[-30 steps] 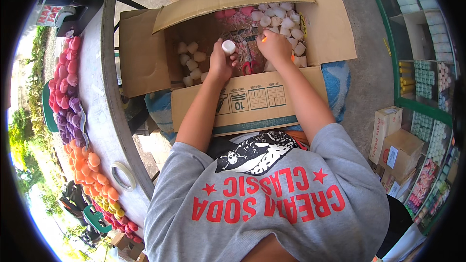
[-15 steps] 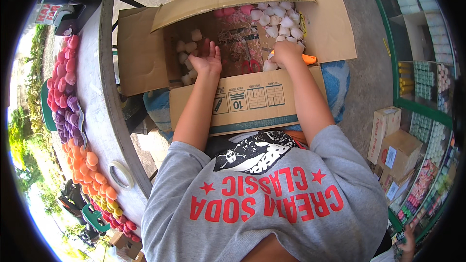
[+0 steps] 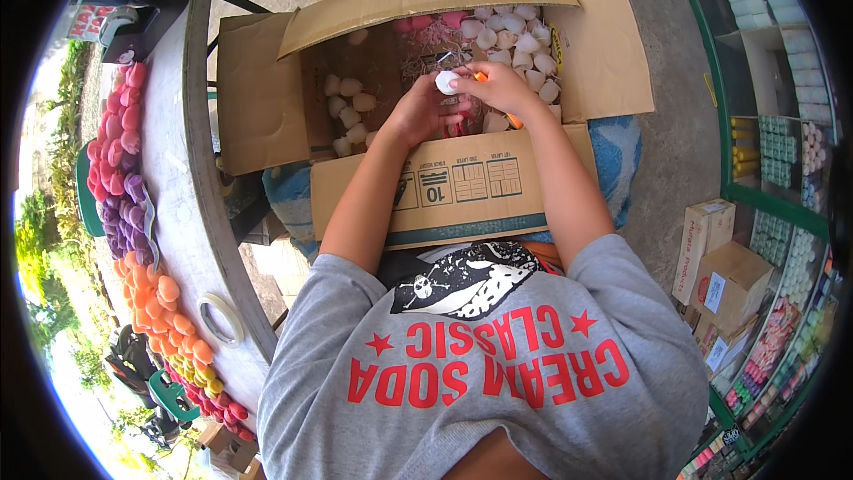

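Observation:
Over the open cardboard box [image 3: 484, 222], my two hands meet around a small white cup-shaped piece [image 3: 447, 83]. My left hand [image 3: 421, 112] is closed on it from the left, with its fingers curled beneath. My right hand [image 3: 503, 89] pinches the same piece at its right side and also grips an orange-handled tool [image 3: 514, 121] with a thin metal tip. Several similar white pieces [image 3: 524, 43] are heaped in the box's right side. Cream-white ones [image 3: 352, 87] lie along its left side. Pink shreds and something red lie in the middle, partly hidden by my hands.
To the left, a long table [image 3: 200, 240] carries rows of pink, purple, orange and yellow pieces [image 3: 158, 298] and a white ring-shaped roll [image 3: 220, 318]. A green-framed cabinet [image 3: 727, 124] and stacked cartons [image 3: 730, 284] stand on the right. A blue patterned cloth [image 3: 615, 164] lies under the box.
My right hand has moved left from the white heap with a white piece and the tool. My left hand has moved right and closed on that piece, having been open before.

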Demonstrator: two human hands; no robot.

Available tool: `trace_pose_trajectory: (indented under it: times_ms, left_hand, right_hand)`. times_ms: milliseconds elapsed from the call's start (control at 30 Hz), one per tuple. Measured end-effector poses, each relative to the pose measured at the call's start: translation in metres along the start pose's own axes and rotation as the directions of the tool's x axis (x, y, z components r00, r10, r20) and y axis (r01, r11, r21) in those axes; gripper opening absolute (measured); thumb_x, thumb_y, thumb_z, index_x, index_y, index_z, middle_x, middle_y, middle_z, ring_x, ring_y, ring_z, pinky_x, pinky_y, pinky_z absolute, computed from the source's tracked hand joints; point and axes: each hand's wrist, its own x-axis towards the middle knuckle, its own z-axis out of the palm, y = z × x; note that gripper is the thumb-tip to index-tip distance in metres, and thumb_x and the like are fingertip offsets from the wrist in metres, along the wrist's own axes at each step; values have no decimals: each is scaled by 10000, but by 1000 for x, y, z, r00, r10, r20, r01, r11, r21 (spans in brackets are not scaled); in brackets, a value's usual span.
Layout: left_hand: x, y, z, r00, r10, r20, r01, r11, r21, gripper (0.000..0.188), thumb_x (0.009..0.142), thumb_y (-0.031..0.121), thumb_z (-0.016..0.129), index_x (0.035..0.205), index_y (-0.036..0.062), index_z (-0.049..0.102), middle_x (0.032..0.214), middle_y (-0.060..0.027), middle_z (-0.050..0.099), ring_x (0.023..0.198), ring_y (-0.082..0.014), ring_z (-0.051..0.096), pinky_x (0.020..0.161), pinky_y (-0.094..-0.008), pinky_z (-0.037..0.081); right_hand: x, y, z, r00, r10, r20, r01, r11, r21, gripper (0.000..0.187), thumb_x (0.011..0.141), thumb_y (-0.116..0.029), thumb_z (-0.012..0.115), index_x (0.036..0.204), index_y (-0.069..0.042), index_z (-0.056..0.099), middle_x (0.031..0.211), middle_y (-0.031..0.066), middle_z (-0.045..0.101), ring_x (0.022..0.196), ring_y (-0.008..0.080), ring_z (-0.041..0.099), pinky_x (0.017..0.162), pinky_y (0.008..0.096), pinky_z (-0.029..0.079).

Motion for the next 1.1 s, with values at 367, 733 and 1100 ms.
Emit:
trace_pose_trajectory:
  times_ms: [367,733,1100]
  left_hand:
    - [11,-8,-25,980,115,-161,-121,992,-25,153,905,217,461,946,76,503,786,-8,537,691,-131,529,614,-277,475]
    - [65,10,-46,510,859,44,-51,-21,998,431,748,111,605,1163,68,497,1038,-140,536,978,-344,549,817,-452,485]
    - [70,19,-77,678,723,132,262,-405,876,430,792,74,563,1192,221,504,1116,-131,436,1003,-354,515,726,-458,533]
  right_hand:
    - [-9,-14,24,993,-100,66,119,892,-436,404,808,-281,623,1187,-163,550,954,153,659,888,338,629,743,401,503]
    - [1,0,6,939,4,-343,-185,849,-496,335,779,-320,621,1070,-154,619,889,130,671,847,313,640,720,410,509]
    - [-1,-7,13,979,104,-175,-189,787,-588,358,765,-342,591,1082,-177,622,952,98,670,909,285,636,765,406,513]
